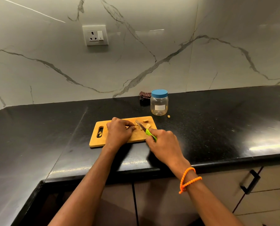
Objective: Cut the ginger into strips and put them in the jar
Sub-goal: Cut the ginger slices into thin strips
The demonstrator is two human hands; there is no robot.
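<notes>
A green-handled knife (145,128) is gripped in the right hand (164,145), fingers curled round the handle, its blade angled up and left across a wooden cutting board (119,141). A piece of ginger (134,126) is pinned to the board under the curled fingertips of the left hand (118,132), just left of the blade; whether the edge is touching the ginger cannot be told. More ginger pieces (147,123) are seen on the board's far right corner, beside the blade, and a few scraps (100,134) lie in the handle slot at the board's left end. One small bit (168,116) is left on the black countertop (217,124) just past the board's right corner. A clear jar (159,104) with its blue lid (159,93) on is stood behind that corner, near the board but apart from it, with a dark checked cloth (143,97) tucked against the marble wall (152,54) on its left. Bare counter is shown to both sides of the board, widest on the right, and a narrow strip lies between the board's near edge and the counter's front edge. An orange bead bracelet (189,179) is worn on the right wrist.
</notes>
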